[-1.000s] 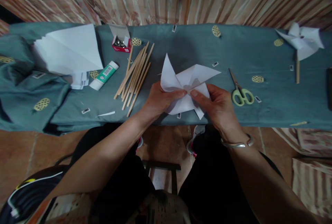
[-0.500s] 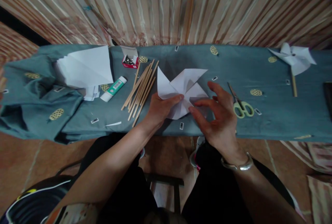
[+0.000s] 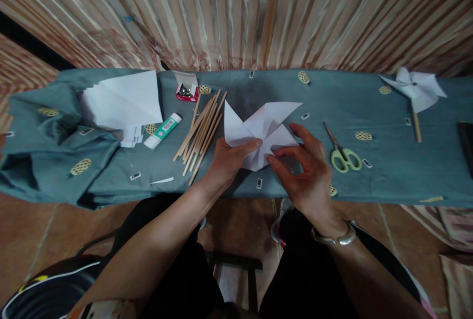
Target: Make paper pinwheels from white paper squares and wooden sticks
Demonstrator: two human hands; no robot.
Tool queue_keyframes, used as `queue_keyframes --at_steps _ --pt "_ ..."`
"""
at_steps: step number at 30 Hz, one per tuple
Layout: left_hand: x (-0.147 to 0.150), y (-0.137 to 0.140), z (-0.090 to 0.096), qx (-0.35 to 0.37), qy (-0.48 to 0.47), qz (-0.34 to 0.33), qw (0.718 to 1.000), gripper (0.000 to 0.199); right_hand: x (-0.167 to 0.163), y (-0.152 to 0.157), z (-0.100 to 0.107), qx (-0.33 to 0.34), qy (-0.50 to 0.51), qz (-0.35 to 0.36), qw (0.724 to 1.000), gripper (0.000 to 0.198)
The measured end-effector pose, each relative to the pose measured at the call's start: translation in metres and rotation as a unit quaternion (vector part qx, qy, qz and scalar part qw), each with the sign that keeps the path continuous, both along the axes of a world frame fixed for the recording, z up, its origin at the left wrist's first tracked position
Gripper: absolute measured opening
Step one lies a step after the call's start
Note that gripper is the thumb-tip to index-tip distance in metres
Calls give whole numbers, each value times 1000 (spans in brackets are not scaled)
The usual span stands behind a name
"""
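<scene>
A white paper pinwheel (image 3: 271, 118) with folded blades is held above the cloth in front of me. My left hand (image 3: 231, 159) grips it from the left, its thumb pressed on the centre and its other fingers hidden beneath the paper. On the right side, my right hand (image 3: 305, 169) has its thumb and index finger at the lower right blade, closed on the paper's edge. The remaining fingers of that hand are bent along the right blade. Left of the pinwheel lie several thin wooden sticks (image 3: 203, 134).
Green-handled scissors (image 3: 343, 156) lie to the right. A finished pinwheel on a stick (image 3: 417, 90) is at the far right. At left are white paper sheets (image 3: 129, 100), a glue stick (image 3: 162, 131) and a small red box of metal pins (image 3: 186, 91). A patterned cloth (image 3: 281, 82) covers the table.
My right hand has moved slightly left, its thumb and finger closing in on the lower right blade. The pinwheel has tilted a little; my left thumb stays on its centre.
</scene>
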State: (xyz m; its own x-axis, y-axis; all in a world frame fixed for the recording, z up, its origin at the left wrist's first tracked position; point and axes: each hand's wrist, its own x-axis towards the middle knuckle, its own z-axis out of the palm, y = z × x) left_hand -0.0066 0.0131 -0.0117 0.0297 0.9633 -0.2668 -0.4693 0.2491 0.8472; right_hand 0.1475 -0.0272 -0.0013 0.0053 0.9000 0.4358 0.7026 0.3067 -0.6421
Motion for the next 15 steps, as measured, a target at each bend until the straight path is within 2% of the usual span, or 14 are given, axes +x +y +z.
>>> queue_keyframes --at_steps 15 --pt "2 0 -2 -4 16 -3 1000 27 3 1 -1 -38 35 -8 999 10"
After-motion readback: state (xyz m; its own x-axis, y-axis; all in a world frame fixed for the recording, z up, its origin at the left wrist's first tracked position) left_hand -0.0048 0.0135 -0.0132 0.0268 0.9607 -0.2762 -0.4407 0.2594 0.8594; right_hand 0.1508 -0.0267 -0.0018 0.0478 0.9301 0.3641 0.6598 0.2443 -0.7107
